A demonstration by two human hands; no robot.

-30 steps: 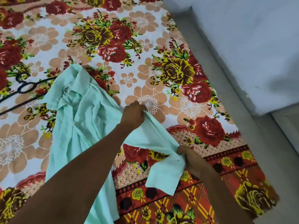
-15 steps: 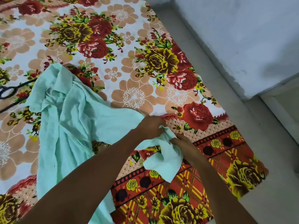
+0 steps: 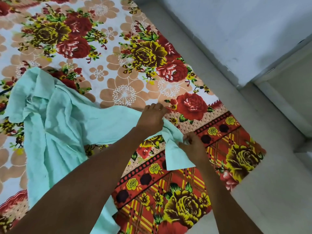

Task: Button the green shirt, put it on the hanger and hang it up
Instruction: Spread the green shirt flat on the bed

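A pale green shirt (image 3: 55,125) lies crumpled on a flowered bedsheet (image 3: 118,53), its collar toward the upper left. One part of it stretches right toward both hands. My left hand (image 3: 151,119) pinches that stretch of cloth near its end. My right hand (image 3: 193,146) grips the loose end of the shirt just below and to the right, with a flap hanging beneath it. Only a thin dark piece of the hanger (image 3: 5,92) shows at the left edge, behind the shirt.
The sheet's red patterned border (image 3: 168,191) ends at a grey floor (image 3: 253,174) on the right. A pale wall (image 3: 236,31) rises beyond it, with a step or door frame (image 3: 287,102) at the far right.
The view has swung right, so the hanger has nearly left the frame. My left hand has slid along the shirt toward my right hand, and both now hold the cloth's end close together.
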